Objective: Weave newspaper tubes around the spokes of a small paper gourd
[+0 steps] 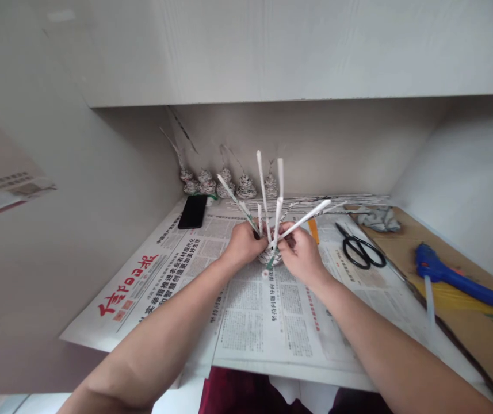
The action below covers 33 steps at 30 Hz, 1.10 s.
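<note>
A small round basket woven from rolled newspaper (pixel 271 257) sits on the newspaper sheet in front of me. Several stiff paper tubes (pixel 262 187) fan upward and outward from it. My left hand (pixel 248 240) is closed around its left side, thumb near the bases of the tubes. On the right side, my right hand (pixel 301 253) grips the basket, its fingers by the tube leaning right. The far side of the basket is hidden by the hands and tubes. A tube end with green print points toward me at the front.
Newspaper sheets (pixel 246 330) cover the table. Behind stand several woven gourd shapes (pixel 246 186), with loose paper tubes (pixel 358 199) lying beside them. A black phone (pixel 193 211) lies left. Right are black scissors (pixel 360 248), a blue glue gun (pixel 462 279) on cardboard (pixel 457 328), and a grey crumpled cloth (pixel 378 219).
</note>
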Available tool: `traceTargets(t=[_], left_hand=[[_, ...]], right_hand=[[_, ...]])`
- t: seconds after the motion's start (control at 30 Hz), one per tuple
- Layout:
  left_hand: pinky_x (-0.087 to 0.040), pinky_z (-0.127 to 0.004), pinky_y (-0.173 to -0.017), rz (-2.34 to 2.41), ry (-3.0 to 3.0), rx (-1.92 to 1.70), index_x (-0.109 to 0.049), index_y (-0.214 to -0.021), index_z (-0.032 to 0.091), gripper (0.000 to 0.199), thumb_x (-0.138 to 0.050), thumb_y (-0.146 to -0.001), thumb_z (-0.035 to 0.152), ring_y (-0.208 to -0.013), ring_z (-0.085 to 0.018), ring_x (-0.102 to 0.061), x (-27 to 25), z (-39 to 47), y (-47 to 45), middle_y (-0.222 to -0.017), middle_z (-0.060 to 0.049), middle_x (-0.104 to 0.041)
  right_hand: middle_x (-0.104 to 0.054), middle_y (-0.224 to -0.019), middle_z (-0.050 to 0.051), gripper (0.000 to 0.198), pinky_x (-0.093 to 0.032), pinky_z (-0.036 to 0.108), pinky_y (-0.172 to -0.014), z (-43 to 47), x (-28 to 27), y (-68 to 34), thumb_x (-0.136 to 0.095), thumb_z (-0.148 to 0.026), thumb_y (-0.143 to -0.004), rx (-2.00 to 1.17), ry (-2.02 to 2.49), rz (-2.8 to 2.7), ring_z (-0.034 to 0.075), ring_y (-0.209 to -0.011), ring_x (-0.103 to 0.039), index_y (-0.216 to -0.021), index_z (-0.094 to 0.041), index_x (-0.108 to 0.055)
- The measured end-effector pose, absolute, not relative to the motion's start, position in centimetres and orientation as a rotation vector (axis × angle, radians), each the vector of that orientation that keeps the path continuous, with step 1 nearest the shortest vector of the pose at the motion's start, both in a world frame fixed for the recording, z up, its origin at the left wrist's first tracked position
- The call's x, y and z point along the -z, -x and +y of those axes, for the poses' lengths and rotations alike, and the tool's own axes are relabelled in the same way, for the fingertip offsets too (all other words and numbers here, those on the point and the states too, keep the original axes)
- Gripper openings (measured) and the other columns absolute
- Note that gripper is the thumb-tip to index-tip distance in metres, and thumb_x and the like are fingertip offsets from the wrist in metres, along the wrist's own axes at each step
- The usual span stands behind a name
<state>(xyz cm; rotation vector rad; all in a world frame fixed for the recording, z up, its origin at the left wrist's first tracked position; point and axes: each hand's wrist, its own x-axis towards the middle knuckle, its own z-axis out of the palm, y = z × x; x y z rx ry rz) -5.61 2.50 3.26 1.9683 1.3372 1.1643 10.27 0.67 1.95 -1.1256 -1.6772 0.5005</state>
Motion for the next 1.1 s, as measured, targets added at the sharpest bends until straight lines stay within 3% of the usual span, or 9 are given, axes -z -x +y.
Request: traceTargets(t=[0.2,0.37,0.47,0.57,0.7,0.83,1.0,1.1], left_hand=[[-0.049,-0.021,-0.060,1.297,-1.857,-1.200,-0.070,-0.074,0.014,0.010,-0.064,-0.066,0.014,-0.066,-0.015,-0.066,-2.9,2.7,5.6,-0.071,-0.002,-0.071],[-0.048,-0.021,-0.061,1.262,-1.860,-1.178,-0.070,-0.072,0.014,0.008,-0.065,-0.066,0.015,-0.066,-0.014,-0.065,-3.2,2.5,5.5,-0.068,-0.001,-0.070],[-0.047,-0.021,-0.059,1.271,-1.863,-1.151,-0.069,-0.071,0.014,0.007,-0.064,-0.066,0.014,-0.062,-0.013,-0.063,-3.3,2.3,5.5,-0.066,0.000,-0.069],[-0.046,-0.020,-0.060,1.228,-1.864,-1.142,-0.069,-0.071,0.013,0.007,-0.063,-0.067,0.013,-0.062,-0.012,-0.062,-3.4,2.2,5.5,-0.066,0.001,-0.068],[-0.045,-0.020,-0.060,1.179,-1.931,-1.155,-0.067,-0.069,0.013,0.006,-0.061,-0.068,0.012,-0.063,-0.012,-0.061,-3.2,2.4,5.5,-0.066,0.001,-0.067],[-0.046,-0.023,-0.067,1.111,-2.069,-1.178,-0.066,-0.067,0.014,0.007,-0.060,-0.069,0.011,-0.069,-0.013,-0.062,-3.1,2.5,5.7,-0.070,0.000,-0.067],[-0.047,-0.022,-0.067,1.083,-2.062,-1.176,-0.066,-0.068,0.015,0.009,-0.060,-0.069,0.009,-0.069,-0.013,-0.063,-3.3,2.4,5.7,-0.070,0.000,-0.067],[-0.046,-0.020,-0.062,1.111,-2.036,-1.152,-0.066,-0.068,0.015,0.010,-0.059,-0.068,0.008,-0.064,-0.012,-0.062,-3.4,2.4,5.7,-0.067,0.001,-0.067]], right_hand=[[-0.066,-0.077,0.002,0.017,-0.051,0.028,-0.058,1.6,-1.0,-10.1,-0.057,-0.040,-0.085,-0.732,1.073,-1.421,0.017,-0.063,-0.064,-0.089,-0.023,-0.054],[-0.067,-0.084,0.003,0.020,-0.049,0.026,-0.054,1.8,-2.3,-10.7,-0.059,-0.040,-0.082,-0.755,1.012,-1.259,0.015,-0.061,-0.060,-0.091,-0.023,-0.053],[-0.066,-0.086,0.002,0.032,-0.048,0.026,-0.053,1.8,-4.1,-11.6,-0.061,-0.040,-0.081,-0.693,0.957,-1.174,0.016,-0.067,-0.062,-0.108,-0.025,-0.054],[-0.065,-0.080,-0.001,0.045,-0.044,0.025,-0.048,1.9,-5.0,-12.1,-0.062,-0.045,-0.081,-0.725,0.910,-1.094,0.015,-0.060,-0.060,-0.120,-0.029,-0.050],[-0.063,-0.072,0.000,0.039,-0.044,0.027,-0.046,2.3,-4.6,-12.1,-0.060,-0.061,-0.078,-0.903,0.936,-0.994,0.015,-0.055,-0.058,-0.092,-0.025,-0.056],[-0.061,-0.065,0.004,0.057,-0.047,0.029,-0.045,2.2,-5.0,-12.3,-0.052,-0.080,-0.071,-1.143,0.955,-0.922,0.016,-0.050,-0.055,-0.067,-0.023,-0.049],[-0.061,-0.067,0.006,0.069,-0.043,0.028,-0.039,1.5,-7.0,-13.3,-0.039,-0.087,-0.071,-1.181,0.839,-0.886,0.015,-0.048,-0.055,-0.062,-0.020,-0.055],[-0.061,-0.067,0.003,0.052,-0.042,0.026,-0.040,1.7,-6.4,-13.0,-0.064,-0.072,-0.067,-1.093,0.879,-0.991,0.014,-0.048,-0.055,-0.066,-0.021,-0.058]])
